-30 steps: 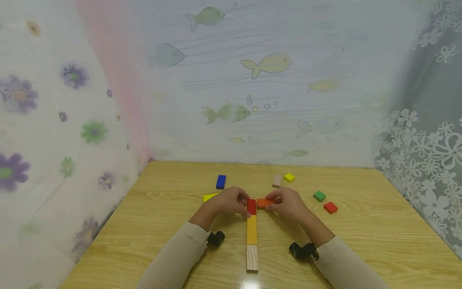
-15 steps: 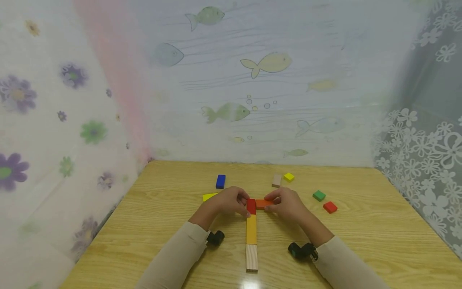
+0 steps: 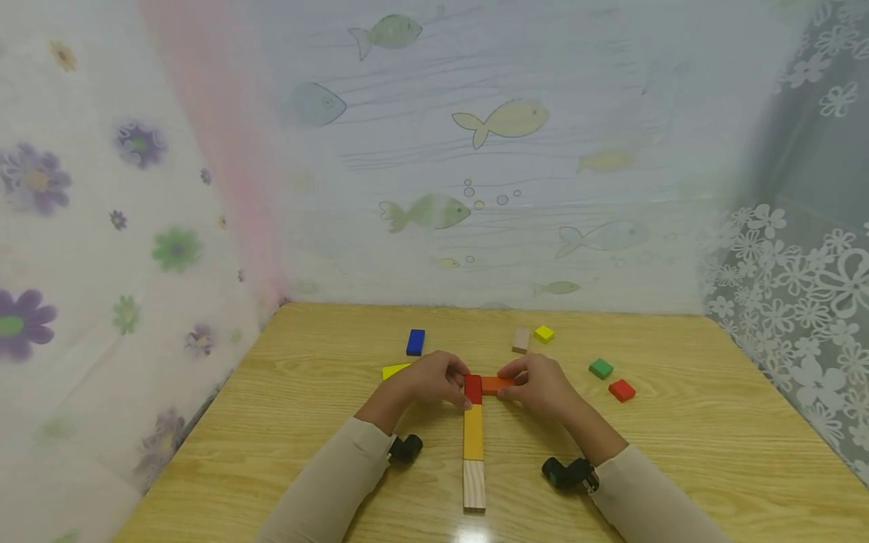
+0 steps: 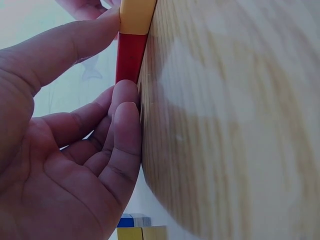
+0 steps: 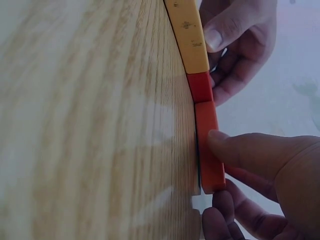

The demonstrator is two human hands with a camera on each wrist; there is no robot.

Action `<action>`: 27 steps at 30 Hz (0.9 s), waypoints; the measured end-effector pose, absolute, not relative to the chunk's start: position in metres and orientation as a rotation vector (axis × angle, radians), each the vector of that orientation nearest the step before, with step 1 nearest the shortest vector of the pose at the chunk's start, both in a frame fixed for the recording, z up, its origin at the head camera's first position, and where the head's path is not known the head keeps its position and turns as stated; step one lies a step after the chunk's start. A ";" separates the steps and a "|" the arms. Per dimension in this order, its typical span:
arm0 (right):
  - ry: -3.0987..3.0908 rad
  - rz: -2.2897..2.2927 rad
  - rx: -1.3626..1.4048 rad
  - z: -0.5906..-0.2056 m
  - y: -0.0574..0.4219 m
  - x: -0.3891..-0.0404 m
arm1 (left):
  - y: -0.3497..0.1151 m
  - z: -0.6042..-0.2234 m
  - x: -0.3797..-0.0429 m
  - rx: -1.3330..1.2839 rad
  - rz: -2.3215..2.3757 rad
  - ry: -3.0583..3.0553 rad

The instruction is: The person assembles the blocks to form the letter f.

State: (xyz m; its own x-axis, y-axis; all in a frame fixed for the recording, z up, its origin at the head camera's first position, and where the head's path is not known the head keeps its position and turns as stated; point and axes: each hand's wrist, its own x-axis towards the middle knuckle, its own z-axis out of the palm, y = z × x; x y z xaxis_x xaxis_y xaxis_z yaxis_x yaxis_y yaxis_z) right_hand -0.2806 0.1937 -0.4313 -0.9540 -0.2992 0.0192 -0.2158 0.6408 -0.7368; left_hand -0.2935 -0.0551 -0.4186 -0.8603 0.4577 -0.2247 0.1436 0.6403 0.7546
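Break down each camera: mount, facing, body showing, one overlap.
Head: on the head, facing forward and down at the table; left hand, right hand, both sleeves.
Left wrist: on that wrist, facing the red block; left hand, part of right.
Right wrist: on that wrist, facing the orange block; both hands.
Wrist views share the red block and amber block.

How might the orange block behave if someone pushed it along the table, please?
The orange block is probably stiff, given its crisp edges. With its flat faces, it would likely slide on the table rather than roll. Pushed toward the dark red block it abuts, it would probably nudge that too.
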 end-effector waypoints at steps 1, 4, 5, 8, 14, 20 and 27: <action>2.751 -1.212 -0.428 -0.432 0.193 -0.281 | -0.055 -0.419 -0.293 0.475 1.086 2.464; 2.750 -1.211 -0.419 -0.431 0.193 -0.280 | -0.055 -0.419 -0.293 0.475 1.088 2.461; 2.751 -1.209 -0.424 -0.431 0.193 -0.279 | -0.055 -0.419 -0.293 0.475 1.088 2.460; 2.753 -1.213 -0.419 -0.431 0.192 -0.279 | -0.056 -0.420 -0.293 0.482 1.088 2.462; 2.760 -1.225 -0.404 -0.433 0.193 -0.280 | -0.056 -0.420 -0.293 0.484 1.086 2.467; 2.743 -1.234 -0.413 -0.433 0.196 -0.281 | -0.055 -0.419 -0.293 0.488 1.075 2.475; 2.680 -1.235 -0.504 -0.438 0.211 -0.290 | -0.054 -0.420 -0.295 0.490 1.060 2.488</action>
State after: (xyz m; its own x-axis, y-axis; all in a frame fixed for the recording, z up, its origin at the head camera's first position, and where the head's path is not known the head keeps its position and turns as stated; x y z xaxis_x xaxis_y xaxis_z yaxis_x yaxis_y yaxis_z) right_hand -0.2903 0.2109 -0.4382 -0.9328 -0.3604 0.0061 -0.2387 0.6051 -0.7595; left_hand -0.2949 -0.0538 -0.4197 -0.8626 0.4583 -0.2141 0.1631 0.6525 0.7400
